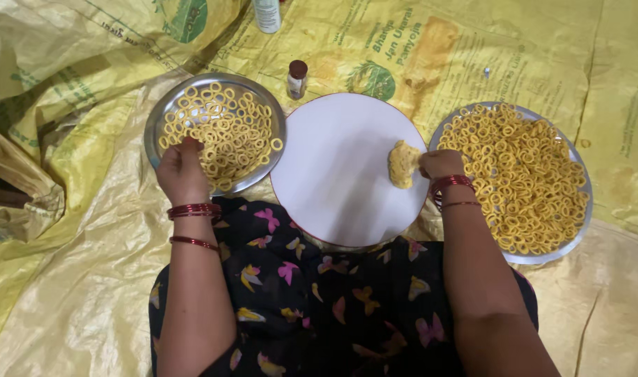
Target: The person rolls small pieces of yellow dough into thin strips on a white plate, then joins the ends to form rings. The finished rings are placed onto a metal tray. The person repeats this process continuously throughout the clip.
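Head view: the scene is seen from above, and a round white board [336, 174] is placed in the middle of the frame, resting partly on the lap of the person. A lump of yellow dough [403, 164] is held at the right edge of this board by the right hand [441, 165], whose fingers are closed around it. At the upper left of the frame, the left hand [182, 171] is laid on the near rim of a steel plate [158, 126] filled with small yellow dough rings [224, 132]; its fingers are curled downward, and whether a ring is pinched between them cannot be told. A larger steel plate [577, 167], heaped with many more rings [524, 178], is found at the right of the frame. A small brown-capped bottle [297, 78] stands just above the board on the yellow plastic sheet [74, 279]. As a judgement, the soft rings could be crushed by the left hand pressing on them, and the smaller plate could be tipped by weight on its rim. The dough lump could also be dropped off the board edge.
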